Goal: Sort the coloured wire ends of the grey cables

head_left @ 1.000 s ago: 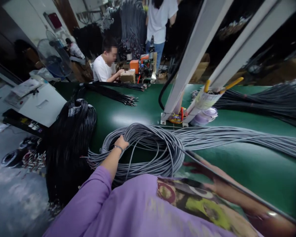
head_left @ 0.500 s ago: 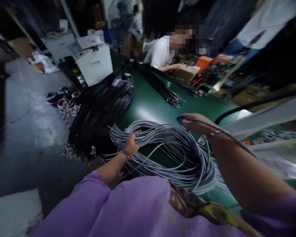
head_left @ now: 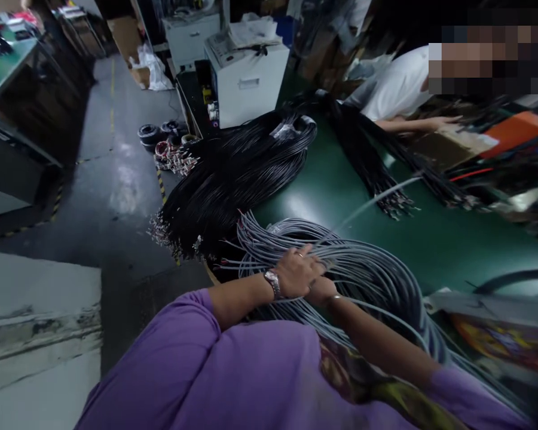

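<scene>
A large looped bundle of grey cables [head_left: 385, 269] lies on the green table, its stripped ends fanned out at the left. My left hand [head_left: 297, 272], wearing a watch, is closed on grey cable over the left part of the bundle. Just below and touching it, my right hand [head_left: 321, 291] is closed on grey cable too, its fingertips partly hidden behind the left. One loose grey cable [head_left: 376, 198] rises from near the hands toward the upper right, blurred by motion. Another strand passes over my right wrist.
Beyond my left hand lies a thick heap of black cables [head_left: 242, 173]; more black cables [head_left: 363, 155] stretch across the green table [head_left: 448, 239]. A white cabinet [head_left: 255, 83] stands behind. A co-worker in a white shirt [head_left: 397, 83] reaches to a cardboard box [head_left: 434, 149].
My right hand has come down and left from the raised position to meet my left hand at the bundle. A loose cable now swings above it. The view has turned left.
</scene>
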Available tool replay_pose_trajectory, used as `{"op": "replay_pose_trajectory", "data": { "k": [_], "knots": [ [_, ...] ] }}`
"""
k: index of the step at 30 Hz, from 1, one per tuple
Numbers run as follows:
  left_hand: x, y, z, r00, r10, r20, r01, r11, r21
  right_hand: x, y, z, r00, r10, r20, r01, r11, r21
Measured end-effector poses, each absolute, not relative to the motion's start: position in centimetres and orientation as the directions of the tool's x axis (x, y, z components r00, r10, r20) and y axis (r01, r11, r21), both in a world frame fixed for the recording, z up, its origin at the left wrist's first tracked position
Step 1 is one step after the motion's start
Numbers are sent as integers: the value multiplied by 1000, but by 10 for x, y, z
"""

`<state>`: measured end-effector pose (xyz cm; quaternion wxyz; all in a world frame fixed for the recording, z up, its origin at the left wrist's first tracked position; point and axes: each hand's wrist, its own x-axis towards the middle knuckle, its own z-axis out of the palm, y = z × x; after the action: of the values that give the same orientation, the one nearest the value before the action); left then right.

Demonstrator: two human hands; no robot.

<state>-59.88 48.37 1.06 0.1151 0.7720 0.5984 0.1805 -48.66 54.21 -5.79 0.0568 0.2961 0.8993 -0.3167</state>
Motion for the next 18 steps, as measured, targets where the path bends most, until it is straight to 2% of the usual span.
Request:
{"op": "replay_pose_trajectory", "data": {
  "k": [1,3,5,7,9,11,13,14,18],
  "knots": [
    [-607,482,5,181,976,119,914,-211,345,-469,548,-56,-794,508,-334,608,663,-437],
    [-627,476,-3,110,993,34,957,-115,265,-438,556,-52,-738,562,-373,672,667,-323],
    [-648,472,-9,89,993,-77,976,-71,204,-415,556,-47,-716,587,-379,691,674,-262],
    [-663,469,-12,135,977,-162,979,-107,173,-399,548,-46,-719,604,-344,687,691,-224],
    [-669,471,-11,229,963,-143,962,-201,187,-385,537,-48,-736,631,-247,673,720,-167],
    [-667,479,-9,340,940,-25,921,-328,213,-371,524,-52,-747,655,-116,665,738,-114],
    [-660,497,-9,464,884,60,861,-466,203,-359,513,-57,-740,672,-24,670,734,-115],
    [-657,507,-9,520,853,50,834,-519,186,-353,508,-59,-731,682,-2,677,725,-129],
    [-654,549,-16,594,782,-191,805,-577,141,-339,493,-64,-669,742,49,724,665,-180]
  ]
}}
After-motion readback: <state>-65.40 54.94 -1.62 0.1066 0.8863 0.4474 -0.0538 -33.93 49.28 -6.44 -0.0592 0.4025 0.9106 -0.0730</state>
